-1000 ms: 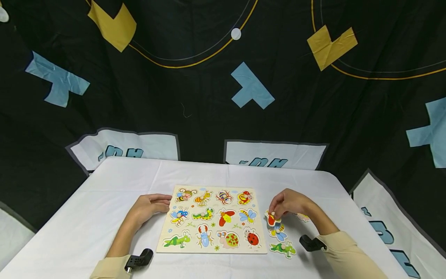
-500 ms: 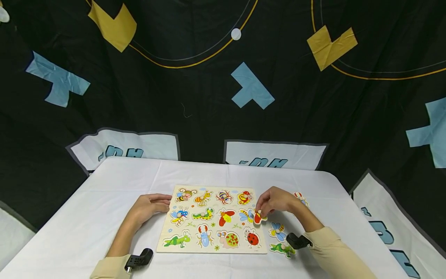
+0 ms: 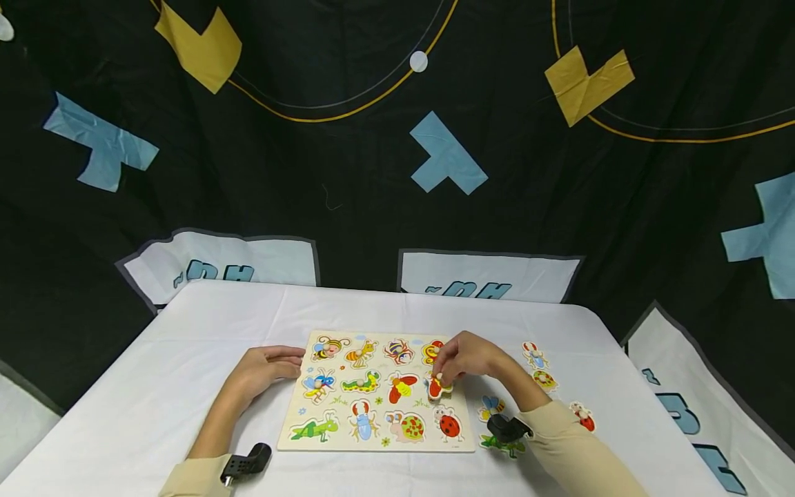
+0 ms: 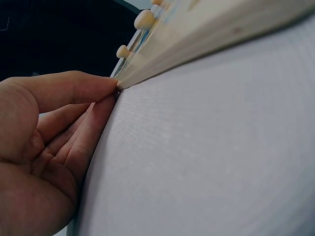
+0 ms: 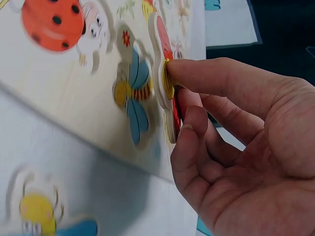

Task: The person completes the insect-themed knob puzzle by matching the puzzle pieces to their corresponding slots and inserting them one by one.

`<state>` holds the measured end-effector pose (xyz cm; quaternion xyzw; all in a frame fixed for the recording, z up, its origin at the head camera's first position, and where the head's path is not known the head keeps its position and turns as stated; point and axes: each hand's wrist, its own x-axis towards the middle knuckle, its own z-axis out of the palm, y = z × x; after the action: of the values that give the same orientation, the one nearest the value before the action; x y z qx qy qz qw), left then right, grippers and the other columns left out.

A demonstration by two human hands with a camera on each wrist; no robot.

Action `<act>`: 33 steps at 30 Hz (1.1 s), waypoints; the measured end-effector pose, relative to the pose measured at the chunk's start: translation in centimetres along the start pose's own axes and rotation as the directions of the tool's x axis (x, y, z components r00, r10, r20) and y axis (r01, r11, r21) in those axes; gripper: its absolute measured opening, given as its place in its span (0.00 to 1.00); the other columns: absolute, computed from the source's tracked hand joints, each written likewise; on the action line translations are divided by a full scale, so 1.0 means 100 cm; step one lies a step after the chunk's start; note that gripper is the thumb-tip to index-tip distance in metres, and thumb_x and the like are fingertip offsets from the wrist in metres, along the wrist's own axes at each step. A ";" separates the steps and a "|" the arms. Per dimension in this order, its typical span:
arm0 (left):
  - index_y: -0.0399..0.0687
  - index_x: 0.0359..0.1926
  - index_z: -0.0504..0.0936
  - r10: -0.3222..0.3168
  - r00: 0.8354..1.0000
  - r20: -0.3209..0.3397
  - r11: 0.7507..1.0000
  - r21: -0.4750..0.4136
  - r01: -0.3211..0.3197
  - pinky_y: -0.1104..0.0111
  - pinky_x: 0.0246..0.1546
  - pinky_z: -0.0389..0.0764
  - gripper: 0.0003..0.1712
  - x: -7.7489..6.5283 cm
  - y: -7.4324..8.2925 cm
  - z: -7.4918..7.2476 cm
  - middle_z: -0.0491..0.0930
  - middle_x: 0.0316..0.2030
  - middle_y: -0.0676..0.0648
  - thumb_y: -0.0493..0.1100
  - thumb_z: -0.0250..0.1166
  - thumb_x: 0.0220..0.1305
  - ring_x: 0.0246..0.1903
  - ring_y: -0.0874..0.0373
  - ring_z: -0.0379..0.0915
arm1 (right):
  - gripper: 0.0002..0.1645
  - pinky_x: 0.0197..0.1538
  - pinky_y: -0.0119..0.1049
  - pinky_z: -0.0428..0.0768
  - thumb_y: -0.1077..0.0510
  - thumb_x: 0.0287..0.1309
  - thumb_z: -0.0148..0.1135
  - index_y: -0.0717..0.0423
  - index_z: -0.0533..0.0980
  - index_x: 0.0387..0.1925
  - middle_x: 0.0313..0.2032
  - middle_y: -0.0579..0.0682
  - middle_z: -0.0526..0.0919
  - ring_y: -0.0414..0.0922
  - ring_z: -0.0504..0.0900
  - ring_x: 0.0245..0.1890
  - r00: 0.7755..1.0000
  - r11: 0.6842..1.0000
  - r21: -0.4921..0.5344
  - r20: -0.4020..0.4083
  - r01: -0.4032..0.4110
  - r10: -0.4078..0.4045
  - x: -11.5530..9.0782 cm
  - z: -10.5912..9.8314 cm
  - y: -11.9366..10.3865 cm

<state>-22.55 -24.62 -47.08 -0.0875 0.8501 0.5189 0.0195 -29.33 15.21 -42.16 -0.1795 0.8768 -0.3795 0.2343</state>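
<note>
My right hand (image 3: 475, 360) pinches a red-and-yellow winged insect puzzle piece (image 3: 437, 388) by its knob. In the right wrist view, this piece (image 5: 167, 83) stands tilted on edge beside the blue-winged bee recess (image 5: 132, 93). The fingertips hide part of it. Below lies the wooden insect puzzle board (image 3: 338, 445), with several knobbed pieces seated in its upper rows and bare pictured recesses in the others. At the board's left edge, my left hand (image 3: 266, 373) rests with extended fingers; the left wrist view shows its fingertips touching that edge (image 4: 162, 69).
On the white tablecloth (image 3: 205, 331), right of the board, lie loose pieces: a blue-winged bee (image 3: 491, 406), a grasshopper (image 3: 506, 447), a stag beetle (image 3: 534, 355), a snail (image 3: 544, 379) and a ladybug (image 3: 582, 416). A black curtain (image 3: 348, 207) hangs behind the table.
My right hand has carried the red-winged piece leftward from the loose pieces to above the board's right side. More loose pieces now show behind the forearm. The left hand stays put.
</note>
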 end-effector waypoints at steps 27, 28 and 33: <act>0.43 0.57 0.85 0.001 1.000 -0.006 1.000 -0.014 -0.001 0.49 0.63 0.68 0.27 0.000 -0.001 0.000 0.89 0.46 0.45 0.41 0.75 0.53 0.56 0.48 0.79 | 0.08 0.29 0.32 0.71 0.67 0.39 0.76 0.54 0.86 0.26 0.18 0.42 0.79 0.40 0.72 0.22 0.999 0.999 -0.014 0.021 0.043 -0.043 0.030 0.039 -0.034; 0.43 0.57 0.85 -0.001 1.000 -0.007 1.000 -0.012 0.001 0.49 0.63 0.68 0.27 -0.001 -0.002 0.000 0.89 0.46 0.46 0.41 0.75 0.53 0.56 0.48 0.79 | 0.08 0.28 0.32 0.70 0.67 0.39 0.76 0.55 0.86 0.26 0.18 0.42 0.80 0.40 0.72 0.21 0.999 0.999 -0.007 0.020 0.045 -0.045 0.030 0.041 -0.035; 0.44 0.57 0.85 -0.003 1.000 -0.004 1.000 -0.005 0.003 0.47 0.64 0.68 0.27 -0.001 -0.001 -0.001 0.89 0.46 0.46 0.42 0.75 0.53 0.55 0.48 0.79 | 0.08 0.28 0.31 0.72 0.68 0.40 0.76 0.56 0.87 0.26 0.19 0.43 0.82 0.39 0.73 0.21 0.999 0.999 0.001 0.017 0.047 -0.047 0.031 0.046 -0.036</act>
<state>-22.42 -24.74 -47.16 -0.0897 0.8488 0.5207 0.0182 -28.91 8.69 -43.08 -0.2035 0.8701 -0.3837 0.2330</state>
